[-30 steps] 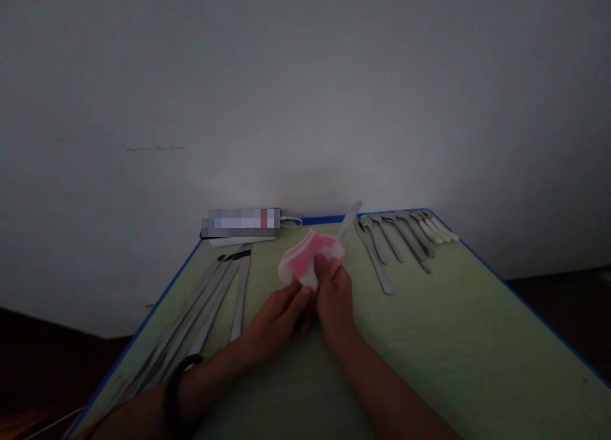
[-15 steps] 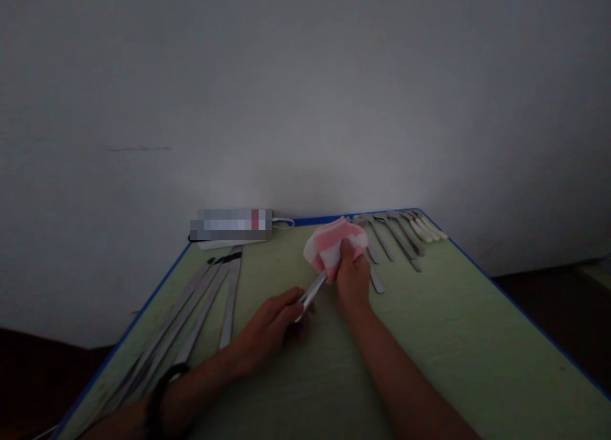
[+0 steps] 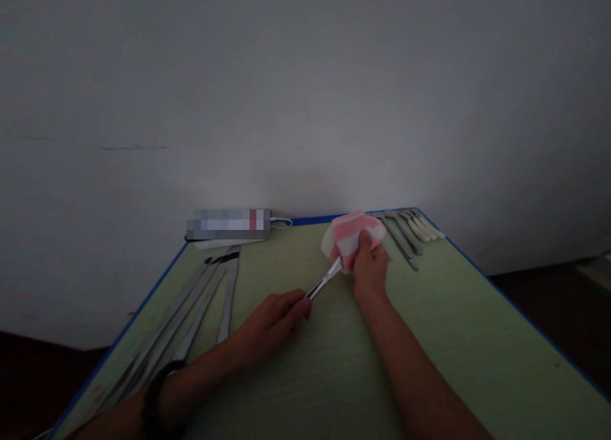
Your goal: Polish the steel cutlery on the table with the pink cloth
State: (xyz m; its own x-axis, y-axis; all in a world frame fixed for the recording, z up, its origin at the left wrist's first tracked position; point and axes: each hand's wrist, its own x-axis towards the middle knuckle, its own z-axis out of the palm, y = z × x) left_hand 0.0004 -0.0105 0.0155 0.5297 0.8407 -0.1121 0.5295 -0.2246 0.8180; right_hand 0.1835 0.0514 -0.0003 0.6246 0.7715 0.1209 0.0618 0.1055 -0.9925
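My left hand (image 3: 277, 316) is closed on the near end of a slim metal utensil (image 3: 324, 279), which slants up to the right over the green table (image 3: 477, 338). My right hand (image 3: 370, 268) is closed round a pink and white striped cloth (image 3: 351, 233) wrapped over the utensil's far end. The far end of the utensil is hidden inside the cloth, so I cannot tell what kind it is.
Several long metal blades or tongs (image 3: 205, 300) lie in a row at the left of the table. A row of spoons and other cutlery (image 3: 410, 230) lies at the far right corner. A flat box with a white cable (image 3: 229, 227) rests against the wall.
My right hand has slid the cloth up and to the right along the utensil, baring more of its shaft. My left hand kept hold of the near end.
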